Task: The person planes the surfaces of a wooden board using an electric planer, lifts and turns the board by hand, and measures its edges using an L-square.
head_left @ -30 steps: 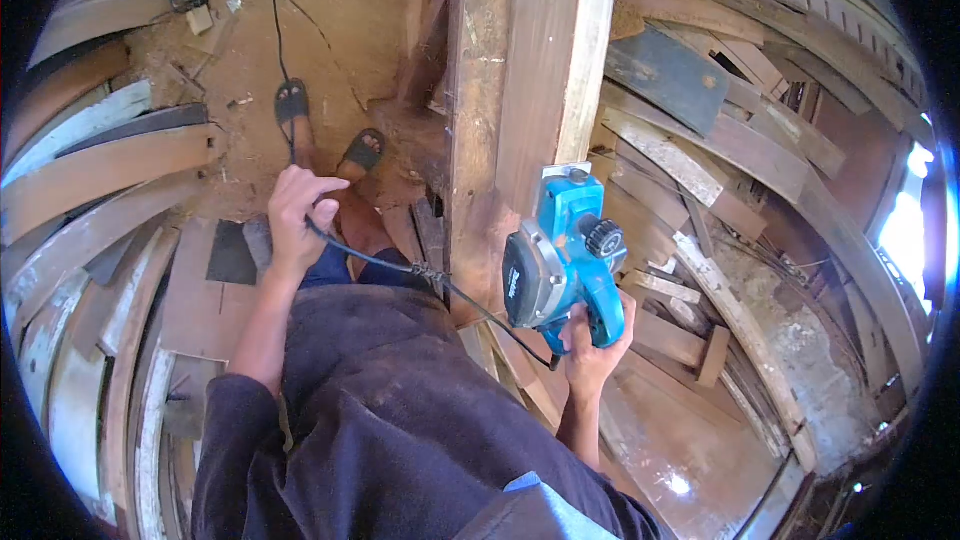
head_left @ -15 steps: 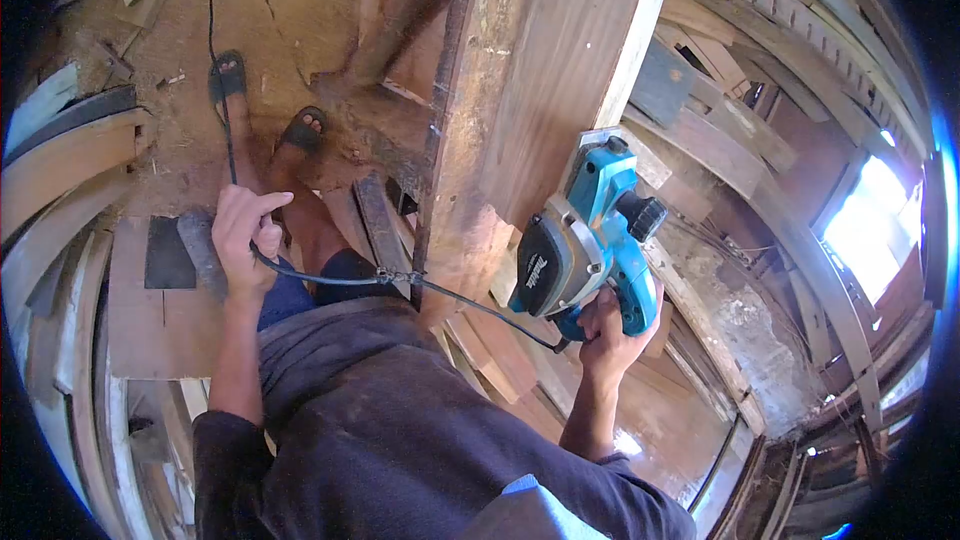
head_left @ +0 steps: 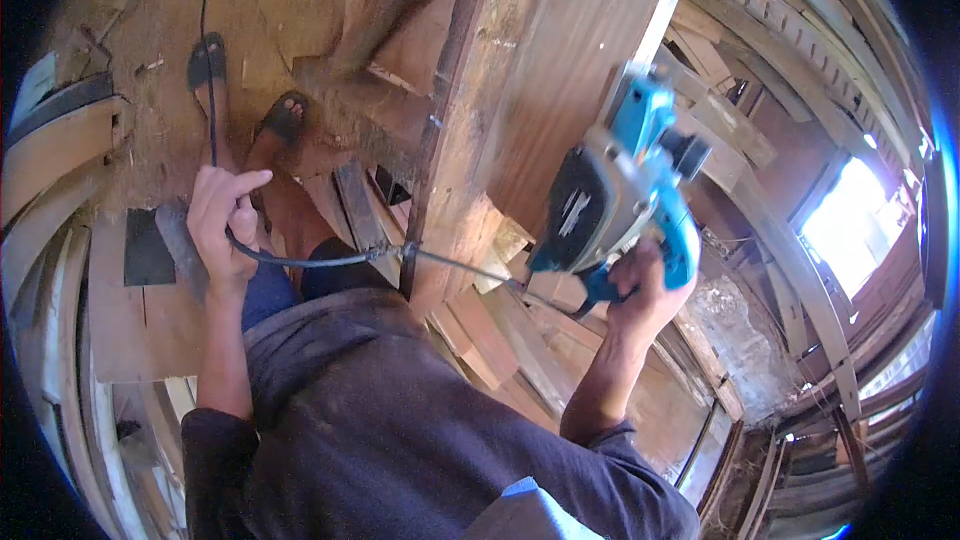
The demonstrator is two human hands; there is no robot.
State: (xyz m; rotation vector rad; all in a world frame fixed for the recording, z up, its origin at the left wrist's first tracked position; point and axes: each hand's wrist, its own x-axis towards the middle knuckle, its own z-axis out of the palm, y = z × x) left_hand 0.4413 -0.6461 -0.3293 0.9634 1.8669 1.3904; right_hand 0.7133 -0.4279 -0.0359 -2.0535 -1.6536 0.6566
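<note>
My right hand (head_left: 652, 285) is wrapped round the rear handle of a teal electric planer (head_left: 592, 202), which is slightly blurred. The planer's front overlaps the right edge of a long wooden board (head_left: 575, 60) at its near end; I cannot tell whether the two touch. From the planer's rear a dark power cord (head_left: 320, 262) runs left across my waist, with a knotted or taped joint midway. My left hand (head_left: 222, 225) is closed round this cord, index finger pointing right, and the cord continues upward past my foot.
A rough upright timber (head_left: 455, 140) flanks the board's left side. Stacked planks (head_left: 70, 340) lie at the left, and more boards (head_left: 480, 340) lie below the planer. My sandalled feet (head_left: 285, 115) stand on a dusty floor. A bright window opening (head_left: 850, 225) is at the right.
My right hand has moved the planer right and slightly up in view, and its body is more tilted. My left hand still grips the cord. The view has shifted slightly.
</note>
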